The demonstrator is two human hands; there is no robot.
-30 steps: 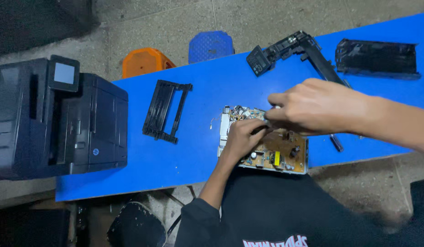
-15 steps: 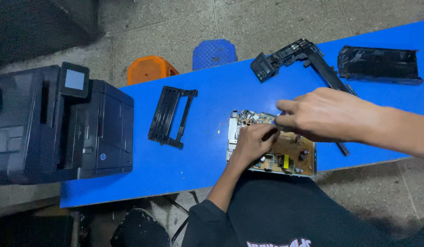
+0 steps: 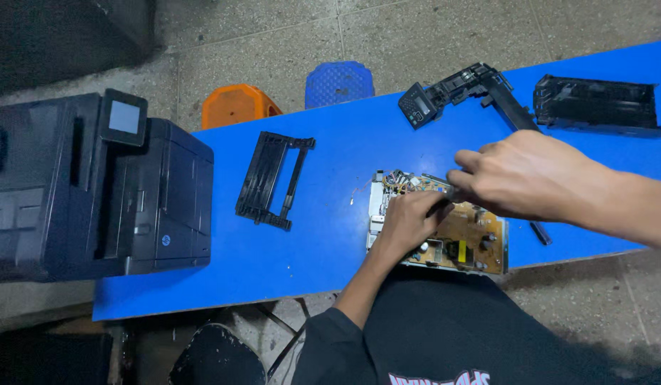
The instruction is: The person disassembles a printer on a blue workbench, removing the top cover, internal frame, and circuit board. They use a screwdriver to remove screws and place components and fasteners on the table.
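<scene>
**Hands crowded over an exposed circuit board**

Both hands are held over the circuit board [image 3: 444,235] at the lower centre of the frame, near the front edge of the blue worktop [image 3: 330,164]. The left hand [image 3: 410,219] is curled down onto the board; the right hand [image 3: 519,175] is pinched shut on something small, which cannot be made out. Components could be bent or cracked if too much pressure is applied. The board could be nudged off the near edge. A black frame [image 3: 270,178] and a printer [image 3: 95,192] are left well clear at the left.
</scene>
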